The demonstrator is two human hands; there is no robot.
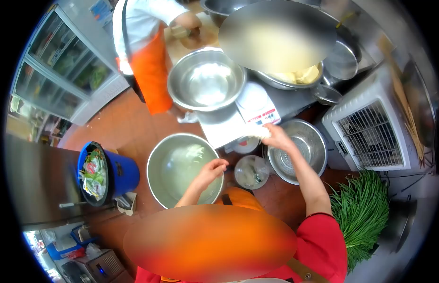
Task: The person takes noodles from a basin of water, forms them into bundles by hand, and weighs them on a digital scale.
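My right hand (278, 137) is closed round a pale white piece (258, 131) of a kind I cannot make out, in front of a white and red kitchen scale (264, 116). My left hand (213, 170) is over the right side of a large metal pot (153, 160), its fingers curled together; anything in them is hidden. Pale liquid fills the pot, with several white pieces (196, 151) near its far side. Below my right forearm stands a perforated metal colander (318, 155). A clear plastic-lined container (252, 172) sits between my hands.
A shiny steel basin (207, 82) rests on the counter. Beside it, a co-worker in an orange apron (151, 73) works at a board. A blue waste bin (122, 172) stands left, a white air cooler (370, 129) right, and a green leafy bundle (361, 212) lower right.
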